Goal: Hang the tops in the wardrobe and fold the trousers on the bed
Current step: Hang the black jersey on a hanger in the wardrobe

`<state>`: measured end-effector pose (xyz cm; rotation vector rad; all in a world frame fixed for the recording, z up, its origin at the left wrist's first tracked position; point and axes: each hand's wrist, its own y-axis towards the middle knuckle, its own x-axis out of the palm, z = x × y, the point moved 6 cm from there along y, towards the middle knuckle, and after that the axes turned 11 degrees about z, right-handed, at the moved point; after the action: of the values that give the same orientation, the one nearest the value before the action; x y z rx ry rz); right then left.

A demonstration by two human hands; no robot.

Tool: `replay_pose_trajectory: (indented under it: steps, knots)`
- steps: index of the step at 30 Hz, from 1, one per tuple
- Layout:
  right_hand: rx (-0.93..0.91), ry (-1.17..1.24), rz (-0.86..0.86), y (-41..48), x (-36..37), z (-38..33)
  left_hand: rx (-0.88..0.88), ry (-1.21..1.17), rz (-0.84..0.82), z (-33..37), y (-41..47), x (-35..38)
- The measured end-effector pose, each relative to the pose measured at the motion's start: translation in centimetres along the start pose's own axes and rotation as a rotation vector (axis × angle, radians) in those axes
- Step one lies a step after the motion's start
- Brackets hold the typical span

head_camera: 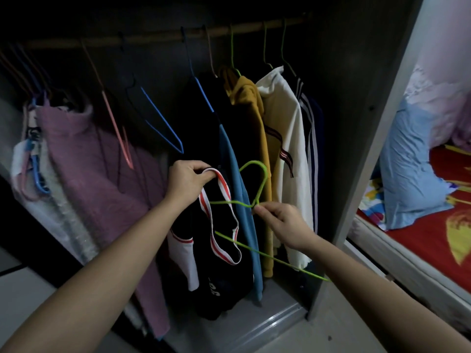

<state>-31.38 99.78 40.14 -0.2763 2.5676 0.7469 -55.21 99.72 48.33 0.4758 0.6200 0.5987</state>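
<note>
Black top, red-and-white striped neckband: held up in front of the open wardrobe, well below the rail, just ahead of the hung garments. Long axis near vertical. Neck opening uppermost and pulled wide, body and one white-panelled sleeve hanging down toward the wardrobe floor.

Left hand: fingers curled round the top of the neckband, gripping it and carrying the garment's weight.

Right hand: fingertips pinching the green wire hanger at the twist under the hook. Hook pointing up and away, toward the rail. Hanger's long axis tilted: left end high, at the neck opening; right end low, out toward the wardrobe's side panel. Left tip hidden by the neckband; apparently entering the opening, not certain.

Judged step: feeding the hanger into the neck; neither shoulder seated yet.

Risks, as judged:
- Wire tip snagging the stretchy neckband or the sleeve instead of passing inside, owing to the steep tilt.
- Light fingertip pinch at the twist: hanger free to swing or rotate once loaded.
- Only one shoulder seated, then top sliding off at the lift to the rail.
- Hook or low end tangling with the blue garment and mustard hoodie close behind.

Surroundings: white striped top beside the hoodie; purple fuzzy garment at left; empty blue hanger and pink hanger on the rail. Bed with red sheet to the right, beyond the wardrobe side, light blue pillow on it.
</note>
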Motion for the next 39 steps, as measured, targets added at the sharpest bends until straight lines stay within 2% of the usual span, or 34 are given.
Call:
replay_pose_trajectory:
  steps: [3,6,9,11,13,14,16,17,18,19,20,22,24,26,31,33,35,37,39]
  knots:
    - [-0.007,0.018,0.021,0.2,0.8,0.0,0.102,-0.027,-0.048,1.8,-0.3,0.4]
    - [-0.068,0.132,0.158,0.6,0.3,-1.3,0.298,0.179,-0.107,2.8,-0.5,0.4]
    - [-0.122,0.164,0.261,1.2,0.0,-2.5,0.27,0.365,-0.176,1.6,-0.9,0.3]
    - [-0.158,0.034,0.335,1.4,-0.3,-2.9,0.231,0.417,-0.12,1.4,-1.2,0.2]
    - [-0.228,-0.235,0.471,1.0,-0.7,-3.2,0.208,0.445,-0.034,1.6,-1.5,0.0]
    - [-0.287,-0.348,0.535,0.4,-0.7,-3.5,0.175,0.44,0.01,1.7,-1.6,-0.2]
    - [-0.524,-0.453,0.612,-1.1,-0.3,-5.0,0.083,0.403,0.084,1.5,-1.2,-0.7]
    - [-0.664,-0.452,0.569,-1.9,0.4,-5.7,0.044,0.381,0.113,1.4,-0.9,-0.9]
    - [-0.767,-0.427,0.443,-2.6,1.4,-5.9,0.014,0.361,0.136,1.3,-0.6,-1.1]
    - [-0.801,-0.403,0.247,-3.0,2.8,-5.7,-0.006,0.339,0.156,1.3,-0.3,-1.3]
    - [-0.752,-0.411,0.019,-3.3,4.4,-5.0,-0.014,0.318,0.172,1.4,-0.1,-1.5]
    - [-0.5,-0.55,-0.386,-3.8,7.2,-1.9,-0.013,0.279,0.196,1.5,0.2,-1.7]
    - [-0.366,-0.703,-0.606,-4.9,8.3,0.7,-0.029,0.238,0.211,1.4,0.4,-2.1]
    - [-0.404,-0.761,-0.62,-5.5,8.2,1.4,-0.041,0.215,0.221,1.3,0.6,-2.6]
    - [-0.567,-0.442,-0.242,-4.7,7.1,-2.3,-0.055,0.214,0.224,1.4,0.4,-2.8]
    - [-0.634,-0.422,-0.191,-4.3,7.5,-3.8,-0.046,0.226,0.216,1.6,0.2,-2.5]
    - [-0.656,-0.497,-0.31,-4.5,9.0,-4.0,-0.037,0.231,0.215,1.7,0.2,-2.3]
    - [-0.584,-0.539,-0.498,-5.2,10.1,-3.0,-0.035,0.234,0.239,1.7,0.3,-2.6]
    - [-0.488,-0.544,-0.526,-5.4,9.4,-1.4,-0.044,0.268,0.275,1.1,0.5,-3.5]
